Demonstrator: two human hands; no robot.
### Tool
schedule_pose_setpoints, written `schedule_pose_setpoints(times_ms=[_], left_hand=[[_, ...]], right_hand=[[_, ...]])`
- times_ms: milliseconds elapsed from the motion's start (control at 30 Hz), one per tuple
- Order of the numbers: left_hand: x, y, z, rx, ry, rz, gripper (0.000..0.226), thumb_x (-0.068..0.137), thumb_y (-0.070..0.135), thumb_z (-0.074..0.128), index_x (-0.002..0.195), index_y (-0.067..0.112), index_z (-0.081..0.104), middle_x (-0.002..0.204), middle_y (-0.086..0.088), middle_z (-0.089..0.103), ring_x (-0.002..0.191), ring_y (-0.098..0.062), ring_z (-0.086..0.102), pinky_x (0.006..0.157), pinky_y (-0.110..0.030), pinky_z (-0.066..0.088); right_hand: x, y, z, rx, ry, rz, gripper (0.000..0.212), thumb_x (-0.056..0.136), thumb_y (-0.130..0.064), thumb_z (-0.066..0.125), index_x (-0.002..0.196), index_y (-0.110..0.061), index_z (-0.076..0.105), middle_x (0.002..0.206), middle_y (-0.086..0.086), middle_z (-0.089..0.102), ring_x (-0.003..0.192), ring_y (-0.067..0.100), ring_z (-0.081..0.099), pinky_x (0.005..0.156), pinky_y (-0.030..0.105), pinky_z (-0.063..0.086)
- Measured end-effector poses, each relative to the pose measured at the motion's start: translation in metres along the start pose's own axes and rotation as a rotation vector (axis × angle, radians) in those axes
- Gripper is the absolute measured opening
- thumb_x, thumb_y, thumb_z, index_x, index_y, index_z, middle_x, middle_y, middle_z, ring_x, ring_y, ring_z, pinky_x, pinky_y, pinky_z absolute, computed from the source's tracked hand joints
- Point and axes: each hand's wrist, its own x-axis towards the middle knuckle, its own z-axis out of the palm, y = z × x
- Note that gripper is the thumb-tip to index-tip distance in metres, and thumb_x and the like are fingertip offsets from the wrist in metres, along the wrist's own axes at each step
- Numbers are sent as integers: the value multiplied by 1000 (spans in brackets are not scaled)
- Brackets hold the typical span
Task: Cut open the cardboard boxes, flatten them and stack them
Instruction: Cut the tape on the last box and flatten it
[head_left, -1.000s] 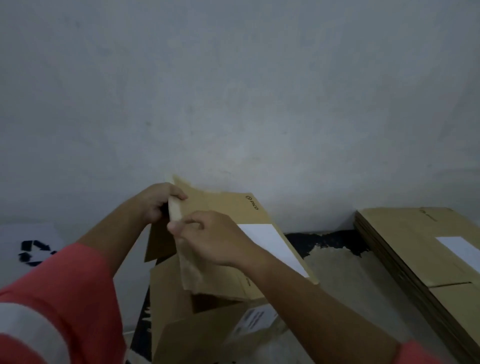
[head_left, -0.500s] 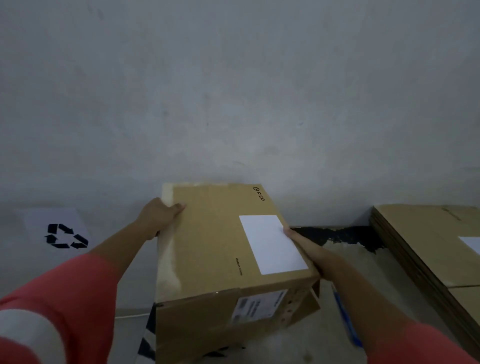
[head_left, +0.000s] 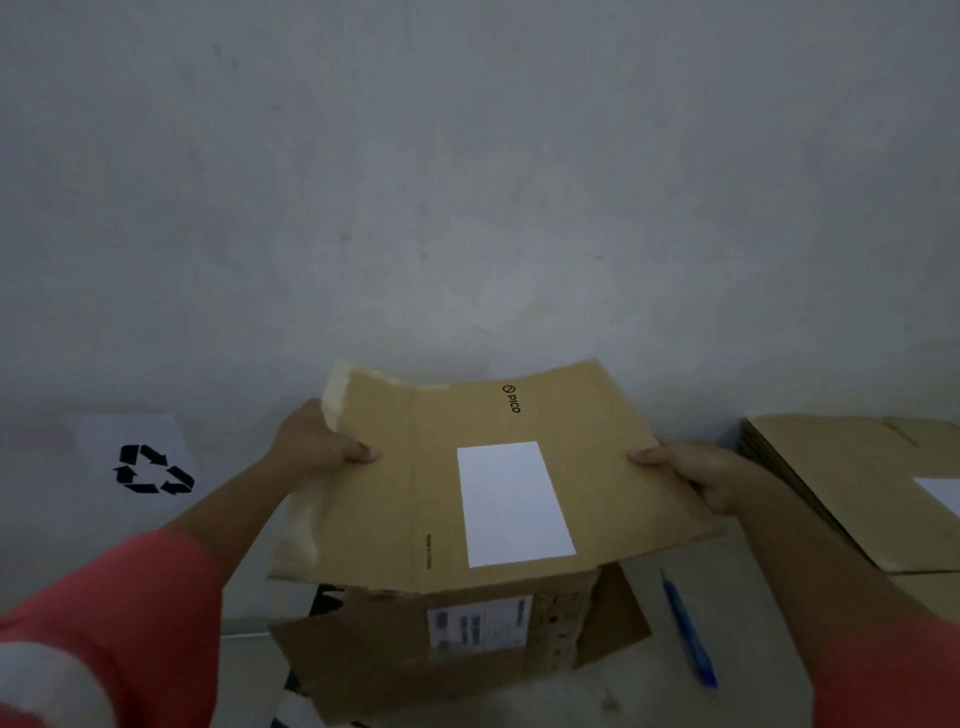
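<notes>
A brown cardboard box with a white label and "PICO" print is collapsing flat in front of me, its top panels spread wide and its lower flaps hanging loose. My left hand grips the box's left edge, thumb on top. At the right edge my right hand holds it the same way. A stack of flattened boxes lies to the right.
A blue cutter or pen lies on the surface just right of the box. A white sheet with a black recycling symbol lies at the left. A grey wall stands close behind.
The box was a closed cuboid half a second ago; now its top has spread into a wide flat sheet. Both hands moved apart and took hold of its side edges.
</notes>
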Motion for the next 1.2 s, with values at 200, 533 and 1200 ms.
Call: schedule_pose_setpoints(times_ms=[200,533,1200], left_hand=[[0,70,14,528,15,162,93,78,26,78,150,9,21,134,-14,50,119,-31,53,86,-38,46],[-44,139,42,447,-210,212,148,33,102,41,155,24,12,160,-17,11,145,-39,15,115,-56,21],[-22,119,50,671,14,246,113,54,81,67,140,10,45,140,-7,37,123,-29,44,98,-44,41]], right_hand=[[-37,-35,11,-99,-119,-199,42,81,-10,64,122,-16,55,115,16,65,102,37,64,86,53,54],[-75,-33,88,-319,-113,-367,31,97,-45,39,123,-30,46,125,-4,47,111,24,54,92,41,49],[-27,90,45,-386,-447,-149,19,82,-37,72,84,-20,64,91,-6,62,83,5,58,78,22,46]])
